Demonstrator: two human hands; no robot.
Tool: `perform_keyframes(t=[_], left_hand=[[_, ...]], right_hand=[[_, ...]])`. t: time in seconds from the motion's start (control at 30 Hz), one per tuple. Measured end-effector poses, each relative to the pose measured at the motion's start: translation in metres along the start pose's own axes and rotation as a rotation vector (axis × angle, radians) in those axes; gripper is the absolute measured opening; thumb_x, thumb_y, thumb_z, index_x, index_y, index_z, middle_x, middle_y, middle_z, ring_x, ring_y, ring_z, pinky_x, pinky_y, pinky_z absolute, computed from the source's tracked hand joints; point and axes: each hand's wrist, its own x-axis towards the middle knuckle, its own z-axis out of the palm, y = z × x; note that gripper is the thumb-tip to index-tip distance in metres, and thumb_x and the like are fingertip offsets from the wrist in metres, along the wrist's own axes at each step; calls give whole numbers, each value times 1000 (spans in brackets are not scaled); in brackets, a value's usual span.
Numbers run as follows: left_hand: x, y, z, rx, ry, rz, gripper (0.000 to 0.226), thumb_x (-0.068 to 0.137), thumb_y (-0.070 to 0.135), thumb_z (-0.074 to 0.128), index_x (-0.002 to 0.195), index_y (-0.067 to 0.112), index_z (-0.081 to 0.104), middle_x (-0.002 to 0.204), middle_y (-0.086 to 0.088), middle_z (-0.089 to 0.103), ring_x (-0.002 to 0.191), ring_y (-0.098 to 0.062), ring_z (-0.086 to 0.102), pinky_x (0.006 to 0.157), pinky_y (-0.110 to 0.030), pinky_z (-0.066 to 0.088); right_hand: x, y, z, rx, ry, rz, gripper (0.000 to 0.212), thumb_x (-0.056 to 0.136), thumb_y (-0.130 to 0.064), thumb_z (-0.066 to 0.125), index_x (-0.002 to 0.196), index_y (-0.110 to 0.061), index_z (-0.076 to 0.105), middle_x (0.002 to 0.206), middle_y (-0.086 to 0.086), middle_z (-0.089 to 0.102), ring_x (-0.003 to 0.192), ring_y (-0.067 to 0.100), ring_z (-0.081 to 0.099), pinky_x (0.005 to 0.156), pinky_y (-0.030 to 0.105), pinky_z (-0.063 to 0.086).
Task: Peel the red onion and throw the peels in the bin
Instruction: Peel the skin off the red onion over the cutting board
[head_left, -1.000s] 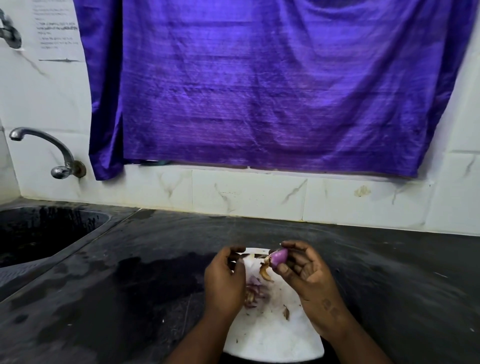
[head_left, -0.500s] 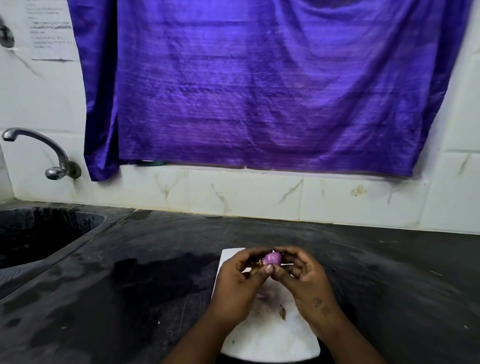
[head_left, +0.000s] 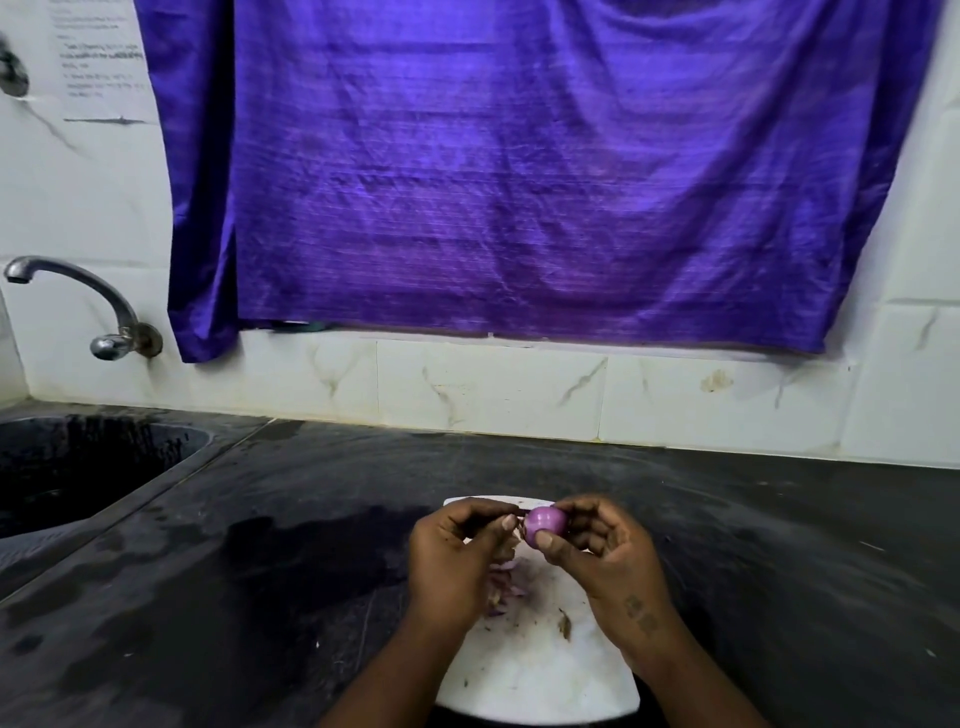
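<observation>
A small red onion (head_left: 545, 521), glossy purple where its skin is off, is pinched between thumb and fingers of my right hand (head_left: 602, 556) above a white cutting board (head_left: 535, 675). My left hand (head_left: 457, 556) is at the onion's left side, its fingertips pinching a brown strip of peel that hangs there. Loose purple and brown peels (head_left: 506, 587) lie on the board under my left hand. A small brown scrap (head_left: 565, 622) lies nearer the board's middle. No bin is in view.
The board rests on a dark stone counter (head_left: 260, 571) with a wet patch to its left. A black sink (head_left: 78, 467) and a metal tap (head_left: 78, 301) are at the far left. A purple cloth (head_left: 519, 182) hangs on the tiled wall behind.
My left hand, apart from the onion one second ago, has come back to it and pinches peel at its left side. More bare purple surface of the onion now shows.
</observation>
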Motion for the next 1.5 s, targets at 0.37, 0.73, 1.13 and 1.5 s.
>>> perform_keyframes(t=[0.37, 0.73, 1.13, 1.5], left_hand=[[-2, -9, -5, 305, -31, 110, 24, 100, 13, 65, 95, 30, 81, 87, 7, 81, 75, -8, 76, 65, -26, 61], [-2, -4, 1, 55, -67, 73, 45, 81, -7, 80, 111, 28, 77, 92, -6, 79, 91, -23, 76, 80, -37, 64], [-8, -8, 3, 209, -153, 103, 42, 100, 7, 62, 115, 46, 68, 88, 11, 66, 75, -21, 69, 58, -44, 65], [-5, -2, 4, 1, -113, 57, 48, 90, -3, 73, 127, 26, 67, 100, -17, 72, 85, -15, 72, 64, -23, 60]], right_hand=[[-2, -9, 0, 180, 17, 83, 38, 66, -16, 82, 101, -9, 70, 94, 11, 80, 87, 26, 77, 70, 34, 62], [-2, -7, 1, 95, 4, 101, 33, 69, -12, 85, 99, -10, 71, 93, 9, 79, 83, 25, 77, 71, 40, 64], [3, -7, -6, 200, 152, 165, 30, 79, -8, 80, 101, 5, 65, 93, 26, 76, 70, 28, 73, 60, 28, 62], [-2, -8, 2, 244, 23, 169, 33, 73, -5, 81, 101, 3, 64, 97, 23, 76, 84, 29, 75, 74, 36, 64]])
